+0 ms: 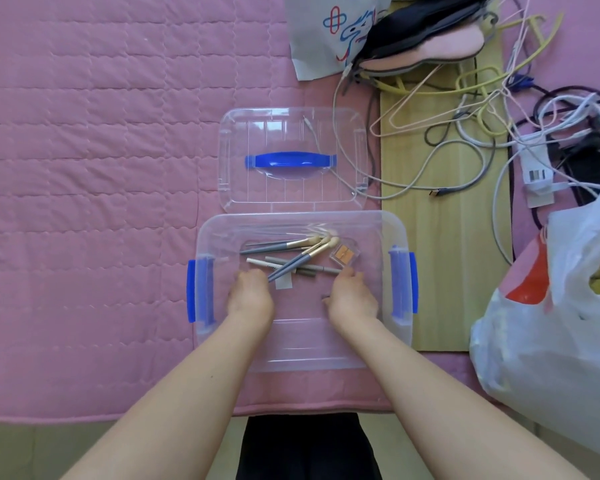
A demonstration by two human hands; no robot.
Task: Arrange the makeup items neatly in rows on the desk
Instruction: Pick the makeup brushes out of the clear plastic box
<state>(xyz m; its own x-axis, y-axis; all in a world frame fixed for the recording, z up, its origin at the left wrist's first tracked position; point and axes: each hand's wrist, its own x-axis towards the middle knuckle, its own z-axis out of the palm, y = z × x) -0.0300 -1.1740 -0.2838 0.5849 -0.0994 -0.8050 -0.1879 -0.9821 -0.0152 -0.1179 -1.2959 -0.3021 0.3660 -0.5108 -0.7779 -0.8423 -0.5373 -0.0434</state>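
Observation:
A clear plastic box (392, 233) with blue side latches lies on a pink quilt. Inside it are several grey-handled makeup brushes (291, 249) with gold ferrules, some grey pencils (312, 270), a small clear compact (344, 255) with orange powder and a little white packet (284, 282). Both my hands reach down into the box. My left hand (250, 296) is at the near end of one brush handle, its fingers bent downward and hidden. My right hand (352, 294) has its fingertips at the right end of a pencil; its grip is hidden too.
The box's clear lid (236, 140) with a blue handle lies just behind it. To the right is a wooden board (440, 271) under tangled cables and wire hangers (471, 98), with white plastic bags (548, 306) at the far right. The pink quilt (84, 168) stretches out to the left.

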